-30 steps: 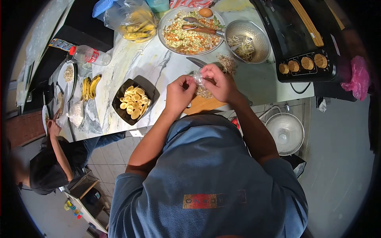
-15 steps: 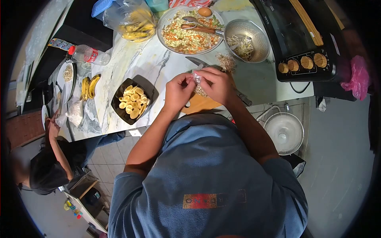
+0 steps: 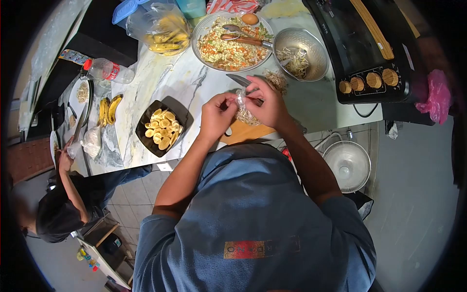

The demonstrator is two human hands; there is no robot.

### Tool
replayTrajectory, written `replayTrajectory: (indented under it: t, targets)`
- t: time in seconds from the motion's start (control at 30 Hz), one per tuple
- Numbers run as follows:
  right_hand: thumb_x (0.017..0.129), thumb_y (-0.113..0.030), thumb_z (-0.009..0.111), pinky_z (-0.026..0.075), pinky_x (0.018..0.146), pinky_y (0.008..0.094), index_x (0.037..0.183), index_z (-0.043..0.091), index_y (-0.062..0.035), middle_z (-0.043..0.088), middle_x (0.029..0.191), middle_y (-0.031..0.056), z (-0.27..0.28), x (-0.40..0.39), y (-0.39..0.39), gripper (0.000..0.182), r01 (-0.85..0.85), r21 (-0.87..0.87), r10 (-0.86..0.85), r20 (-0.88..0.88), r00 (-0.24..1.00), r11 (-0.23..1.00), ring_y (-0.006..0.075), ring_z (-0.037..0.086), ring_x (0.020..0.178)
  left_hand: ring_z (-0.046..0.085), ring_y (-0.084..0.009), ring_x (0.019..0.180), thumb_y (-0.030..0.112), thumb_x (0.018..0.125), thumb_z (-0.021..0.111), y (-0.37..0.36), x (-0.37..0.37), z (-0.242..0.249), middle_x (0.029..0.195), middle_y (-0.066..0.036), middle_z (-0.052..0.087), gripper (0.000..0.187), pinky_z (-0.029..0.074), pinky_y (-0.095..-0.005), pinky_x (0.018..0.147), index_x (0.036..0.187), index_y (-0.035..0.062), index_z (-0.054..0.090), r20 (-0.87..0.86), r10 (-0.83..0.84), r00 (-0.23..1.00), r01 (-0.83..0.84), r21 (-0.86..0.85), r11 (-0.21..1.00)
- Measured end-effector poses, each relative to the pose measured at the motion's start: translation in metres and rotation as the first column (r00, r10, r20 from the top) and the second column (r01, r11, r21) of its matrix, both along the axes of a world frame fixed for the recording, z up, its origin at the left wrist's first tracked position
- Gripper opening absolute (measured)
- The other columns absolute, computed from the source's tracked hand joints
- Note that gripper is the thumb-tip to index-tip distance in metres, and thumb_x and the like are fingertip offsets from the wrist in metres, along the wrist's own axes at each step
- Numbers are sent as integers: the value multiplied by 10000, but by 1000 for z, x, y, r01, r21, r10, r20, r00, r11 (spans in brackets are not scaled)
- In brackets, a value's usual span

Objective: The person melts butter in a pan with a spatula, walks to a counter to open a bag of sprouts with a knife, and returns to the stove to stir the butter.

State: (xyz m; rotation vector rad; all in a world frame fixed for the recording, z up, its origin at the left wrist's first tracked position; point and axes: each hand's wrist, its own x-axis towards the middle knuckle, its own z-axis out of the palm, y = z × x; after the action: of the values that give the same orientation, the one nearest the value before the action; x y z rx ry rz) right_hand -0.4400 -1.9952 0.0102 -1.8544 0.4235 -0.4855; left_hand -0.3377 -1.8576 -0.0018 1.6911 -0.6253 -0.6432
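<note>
Between both hands hangs a small clear plastic bag with pale tan bits inside, too small to name. My left hand pinches the bag's gathered top with thumb and fingers. On its other side my right hand pinches the plastic between thumb and fingers, some fingers raised. Below the bag lies a wooden cutting board. A knife lies just beyond my hands, partly hidden by my right hand. A clump of thin, stringy trimmings sits past my right hand.
A black bowl of banana slices stands left. Behind are a tray of chopped vegetables and a metal bowl with bean sprouts. A black toaster oven borders the right. At far left, another person's hand holds a knife.
My right hand's fingers have lifted and spread off the bag's top, while its thumb side still pinches. More of the bag shows. The other person's arm has shifted slightly.
</note>
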Motion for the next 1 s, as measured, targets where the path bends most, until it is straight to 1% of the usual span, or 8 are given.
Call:
replayTrajectory:
  t: [0.13,0.3,0.4,0.53,0.6,0.73,0.8,1.0]
  targets:
    - [786,-57,654,507,713,256,1237,509,-34,664,919,69,1,1,2,474,40,-289,-20,72,997,956,161,653,803,593,-66,743,34,838,611,1,0,6,833,-45,661,185,484,-219,674,1010,-33,630,33,-52,998,50,54,997]
    - [786,-79,659,513,764,279,1216,529,-24,672,953,106,15,-2,3,452,-45,-120,26,-154,988,992,169,654,863,587,-63,729,39,831,623,-1,-4,6,830,-43,659,172,476,-211,659,988,-32,631,30,-10,999,9,43,999]
    - [807,-76,625,499,735,261,1229,519,-30,667,930,92,4,0,4,438,-57,-33,57,-8,998,998,131,638,849,583,-62,722,42,828,629,-2,-4,9,826,-41,658,163,475,-210,659,974,-31,631,52,12,999,-15,45,999]
    - [834,-58,575,480,704,238,1258,495,-36,651,910,74,10,-4,0,432,-121,24,122,-78,989,992,105,613,829,601,-74,732,47,821,638,-2,-2,3,817,-55,664,164,487,-223,672,962,-35,632,36,9,999,-10,19,1000]
    - [814,-31,542,466,688,237,1263,477,-31,636,808,43,1,-1,-3,453,-255,178,247,68,967,950,118,618,752,614,-87,733,51,812,647,-1,-1,2,810,-71,671,168,496,-233,678,953,-39,635,17,18,1000,-18,2,1000]
    - [810,-46,576,484,693,244,1259,480,-31,660,854,68,11,-7,-8,460,-228,220,254,-97,962,948,133,645,782,601,-76,735,48,835,633,0,1,3,812,-49,661,144,489,-222,680,952,-34,636,-71,-48,996,47,-16,999]
    - [804,-77,618,509,697,266,1248,490,-29,677,892,94,3,-5,-6,465,-32,-17,31,-50,998,999,164,671,800,591,-71,734,52,851,628,-1,2,3,814,-35,654,130,482,-213,676,953,-29,637,-112,-44,993,38,-54,998]
    - [786,-97,649,525,668,303,1187,544,-40,679,911,102,7,-3,-2,419,-48,-173,54,35,998,984,199,678,763,600,-77,737,56,851,635,-1,4,8,817,-40,657,131,483,-213,686,947,-32,639,-64,-58,996,60,40,997]
